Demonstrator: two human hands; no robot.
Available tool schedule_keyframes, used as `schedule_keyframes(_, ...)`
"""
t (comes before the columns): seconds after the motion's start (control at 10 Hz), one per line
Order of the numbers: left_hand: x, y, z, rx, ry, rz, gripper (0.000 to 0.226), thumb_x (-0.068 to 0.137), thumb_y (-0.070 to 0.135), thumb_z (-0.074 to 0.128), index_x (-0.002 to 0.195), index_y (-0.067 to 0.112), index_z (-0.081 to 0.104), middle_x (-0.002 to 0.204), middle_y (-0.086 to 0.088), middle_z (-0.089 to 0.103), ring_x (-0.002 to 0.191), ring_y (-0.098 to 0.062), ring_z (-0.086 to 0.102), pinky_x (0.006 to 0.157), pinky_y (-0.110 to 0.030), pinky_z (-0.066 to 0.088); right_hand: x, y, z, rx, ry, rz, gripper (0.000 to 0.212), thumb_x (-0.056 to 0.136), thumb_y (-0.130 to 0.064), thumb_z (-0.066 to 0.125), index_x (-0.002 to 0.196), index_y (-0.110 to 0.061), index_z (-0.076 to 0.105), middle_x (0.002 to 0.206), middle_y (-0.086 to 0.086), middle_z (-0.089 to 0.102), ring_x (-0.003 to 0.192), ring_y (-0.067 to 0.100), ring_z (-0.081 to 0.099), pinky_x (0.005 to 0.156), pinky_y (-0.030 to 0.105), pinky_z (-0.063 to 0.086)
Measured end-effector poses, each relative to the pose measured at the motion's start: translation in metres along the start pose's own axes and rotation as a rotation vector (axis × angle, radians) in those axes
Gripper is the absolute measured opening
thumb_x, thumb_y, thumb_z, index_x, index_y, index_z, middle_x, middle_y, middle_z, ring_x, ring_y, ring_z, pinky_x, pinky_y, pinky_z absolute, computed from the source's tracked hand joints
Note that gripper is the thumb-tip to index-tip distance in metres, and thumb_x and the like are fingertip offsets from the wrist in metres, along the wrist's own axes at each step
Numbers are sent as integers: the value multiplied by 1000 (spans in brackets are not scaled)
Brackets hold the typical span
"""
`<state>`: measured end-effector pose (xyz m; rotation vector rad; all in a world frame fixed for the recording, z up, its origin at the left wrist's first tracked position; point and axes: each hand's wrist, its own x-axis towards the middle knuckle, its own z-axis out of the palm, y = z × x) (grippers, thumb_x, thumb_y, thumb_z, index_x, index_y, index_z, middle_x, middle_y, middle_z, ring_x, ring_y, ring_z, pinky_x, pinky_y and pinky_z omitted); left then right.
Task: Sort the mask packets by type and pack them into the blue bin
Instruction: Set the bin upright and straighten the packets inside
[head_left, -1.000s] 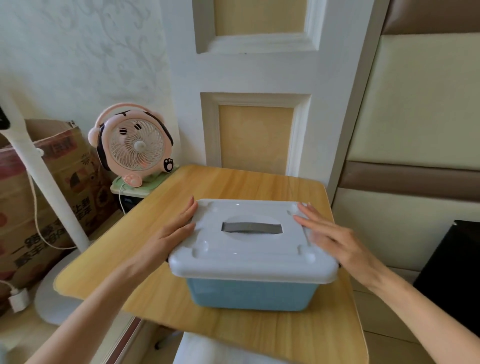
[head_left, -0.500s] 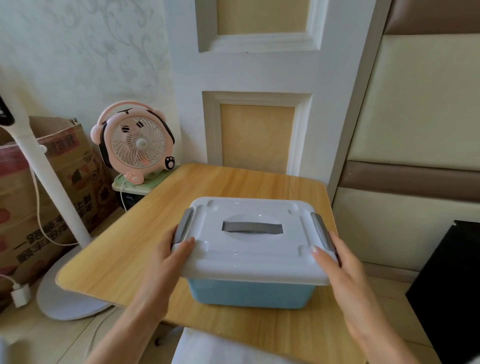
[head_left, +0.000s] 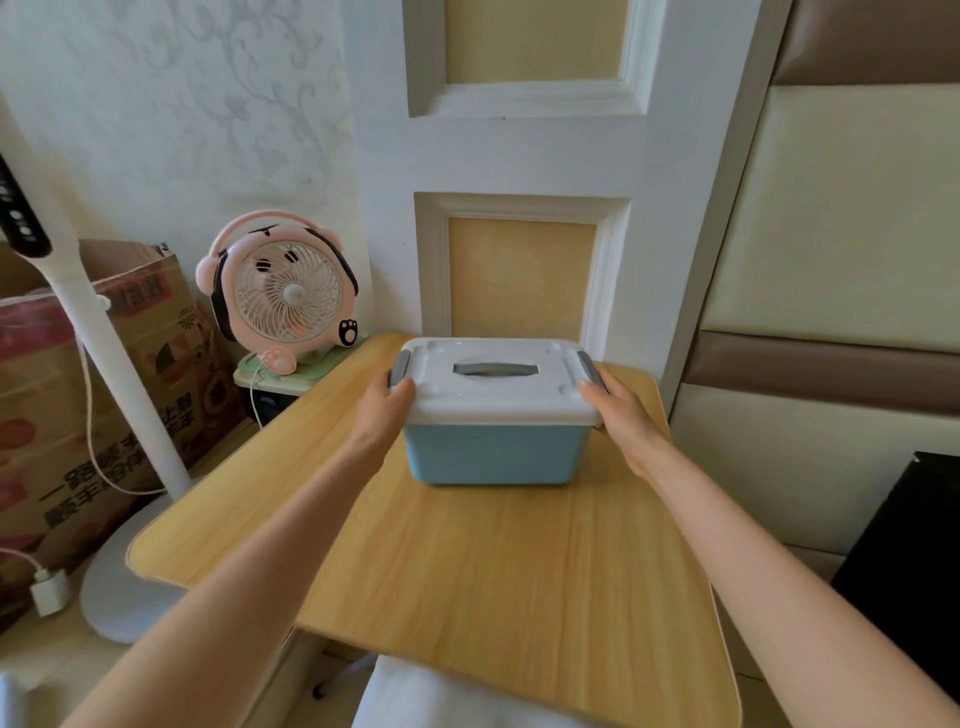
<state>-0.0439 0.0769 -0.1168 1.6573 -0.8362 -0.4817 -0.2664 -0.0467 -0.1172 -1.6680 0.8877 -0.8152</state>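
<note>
The blue bin (head_left: 493, 452) stands at the far middle of the wooden table (head_left: 467, 561), closed by a white lid (head_left: 498, 387) with a grey handle and grey side latches. My left hand (head_left: 387, 408) grips the bin's left end under the lid rim, thumb on top. My right hand (head_left: 621, 410) grips the right end by the grey latch. No mask packets are in sight; the lid hides the inside of the bin.
A pink desk fan (head_left: 283, 296) stands on a green stand left of the table. A white floor-lamp pole (head_left: 104, 353) and a cardboard box (head_left: 78, 405) stand further left. The wall panel is just behind the bin. A black object (head_left: 909, 561) sits at the right.
The bin now stands further from me, near the table's back edge. My hands went from lying on the lid to gripping the bin's two ends, and my arms are stretched out.
</note>
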Motion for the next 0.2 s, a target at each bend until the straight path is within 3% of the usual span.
schedule_keyframes(0.1, 20, 2, -1, 72, -47, -36, 43, 93, 28, 42, 132, 10, 44, 127, -12, 55, 102, -23, 52, 82, -31, 39, 16, -3, -2, -41, -43, 57, 42, 98, -28, 44, 139, -18, 39, 138, 2, 50, 107, 10, 54, 85, 25, 44)
schedule_keyframes(0.2, 14, 11, -8, 168, -27, 38, 61, 94, 33, 51, 145, 9, 27, 148, -8, 36, 131, -23, 39, 101, -32, 34, 10, -20, -6, -242, 100, 7, 67, 94, -34, 53, 149, -18, 19, 155, 2, 26, 137, 18, 33, 108, 33, 30)
